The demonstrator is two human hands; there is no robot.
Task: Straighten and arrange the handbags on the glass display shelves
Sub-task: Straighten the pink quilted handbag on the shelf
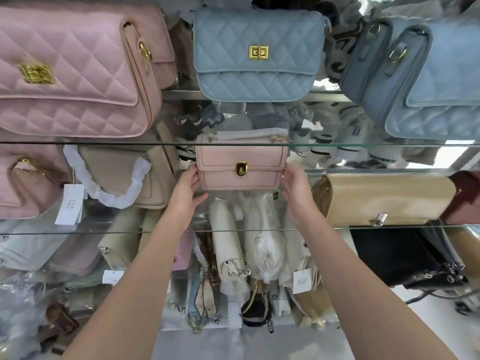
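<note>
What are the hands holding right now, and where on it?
The small pale pink handbag with a gold clasp, pressed between both hands: left hand on its left end, right hand on its right end.

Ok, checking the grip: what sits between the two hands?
The small pink handbag, with the left hand and right hand at its sides, seen in the head view.

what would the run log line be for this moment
step: straightening | left hand: touches left side of small pink handbag | right hand: touches right side | bag: upright, clasp forward, middle glass shelf
</note>
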